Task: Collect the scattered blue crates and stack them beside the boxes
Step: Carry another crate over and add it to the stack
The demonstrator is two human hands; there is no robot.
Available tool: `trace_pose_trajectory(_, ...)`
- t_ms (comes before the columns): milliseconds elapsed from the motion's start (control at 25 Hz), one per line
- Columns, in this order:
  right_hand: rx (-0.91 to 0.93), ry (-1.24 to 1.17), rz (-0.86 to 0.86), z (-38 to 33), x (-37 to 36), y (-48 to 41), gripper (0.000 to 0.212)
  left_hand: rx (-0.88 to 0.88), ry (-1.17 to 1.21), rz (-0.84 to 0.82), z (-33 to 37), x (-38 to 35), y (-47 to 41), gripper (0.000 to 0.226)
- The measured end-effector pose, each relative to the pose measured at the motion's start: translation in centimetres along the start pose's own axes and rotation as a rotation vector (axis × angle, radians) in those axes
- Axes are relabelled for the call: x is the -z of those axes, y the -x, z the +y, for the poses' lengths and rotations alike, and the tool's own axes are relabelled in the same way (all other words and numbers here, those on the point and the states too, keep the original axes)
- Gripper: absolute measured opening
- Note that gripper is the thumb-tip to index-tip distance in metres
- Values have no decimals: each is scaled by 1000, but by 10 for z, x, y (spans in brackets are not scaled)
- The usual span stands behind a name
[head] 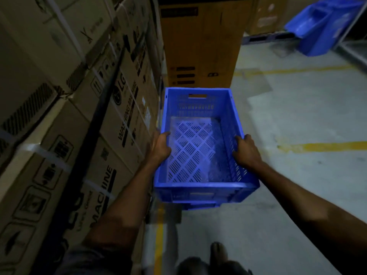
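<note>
A dim warehouse aisle, grey concrete floor [288, 120] painted with yellow lines [325, 146]. Along the left runs a wall of stacked beige cardboard boxes [65, 108] bound with white straps, with "WASHING MACHINE" printed on their sides. Just past them, straight ahead, stands a tall brown cardboard carton [200, 42] with black markings low on its face.

Now the hands. The left hand [161, 146] is clamped over the left rim of a blue perforated plastic crate [198, 147], thumb hooked inside the wall, fingers hidden outside it. The crate is open-topped and has nothing in it, its slotted bottom showing a diagonal pattern, a handle cut-out in the far wall. It sits right in the middle, just beside the strapped boxes, its far end close to the brown carton. Under its near edge peeks the rim of another blue crate [200, 205]; whether the two touch I cannot tell.

The right hand [247, 150] grips the right rim the same way, fingers curled over the edge.

Far off at the upper right, well apart, more blue plastic crates [321, 26] lean tilted beside a metal rack [353, 44]. At the bottom edge, a foot [218, 253] on the floor.
</note>
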State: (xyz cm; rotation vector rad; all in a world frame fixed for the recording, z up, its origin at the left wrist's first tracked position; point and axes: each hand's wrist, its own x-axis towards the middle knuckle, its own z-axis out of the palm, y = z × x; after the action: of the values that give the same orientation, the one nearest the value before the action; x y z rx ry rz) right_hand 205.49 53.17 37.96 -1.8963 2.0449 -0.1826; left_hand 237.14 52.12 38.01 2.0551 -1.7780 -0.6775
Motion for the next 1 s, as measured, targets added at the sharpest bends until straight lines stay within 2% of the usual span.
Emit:
trace_pose_trajectory(160, 8, 30, 29, -1, -17, -38, 56, -37, -47, -2, -29, -25, -54, 82)
trace_pose_trajectory(280, 18, 52, 5, 3, -37, -65, 58, -32, -63, -4, -30, -35, -72, 70)
trace_pose_trajectory(440, 42, 87, -12, 4, -63, -102, 52, -61, -93, -16, -49, -55, -103, 75)
trace_pose_trajectory(680, 67, 127, -29, 9, -80, -137, 57, -6, 32, 2, -60, -86, -116, 74)
trace_pose_trajectory(1000, 52, 153, -43, 26, -90, -150, 61, -11, 61, -14, -58, -117, -120, 74)
